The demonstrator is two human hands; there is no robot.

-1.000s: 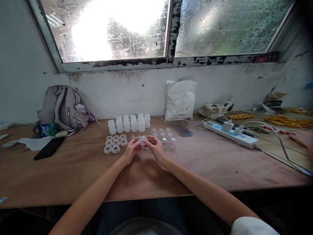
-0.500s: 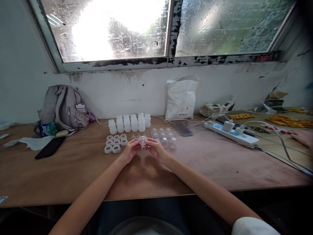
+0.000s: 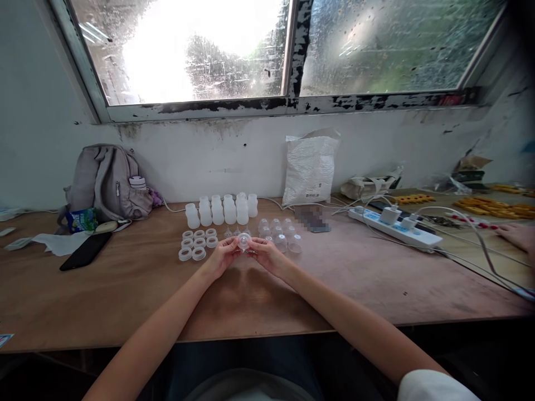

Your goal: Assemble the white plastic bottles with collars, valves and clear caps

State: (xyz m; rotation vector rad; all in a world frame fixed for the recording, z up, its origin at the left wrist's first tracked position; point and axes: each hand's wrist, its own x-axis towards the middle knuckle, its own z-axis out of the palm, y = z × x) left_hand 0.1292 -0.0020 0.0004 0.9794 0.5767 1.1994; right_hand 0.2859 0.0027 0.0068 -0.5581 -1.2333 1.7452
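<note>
Between my two hands, above the table, is a clear bottle nipple (image 3: 244, 240), its round side facing me. My left hand (image 3: 224, 256) pinches its left edge, and my right hand (image 3: 266, 255) pinches the right. Whether a ring sits around it I cannot tell. Beyond my fingers stand more clear nipples (image 3: 237, 230), partly hidden. Left of them lie several translucent collar rings (image 3: 199, 254) in rows. Clear domed caps (image 3: 295, 246) are grouped close to my right hand. Frosted baby bottles (image 3: 217, 211) stand in rows at the back.
A grey backpack (image 3: 106, 181) and a black phone (image 3: 86, 252) are on the left. A white plastic bag (image 3: 310, 170) leans on the wall. To the right lies a power strip (image 3: 397, 229) with cables. Another person's hand (image 3: 515, 235) is at the far right, near yellow pieces (image 3: 493, 206).
The nipple has tilted slightly in my fingers, and my fingertips have shifted a little along its edge. Both hands stay in nearly the same place.
</note>
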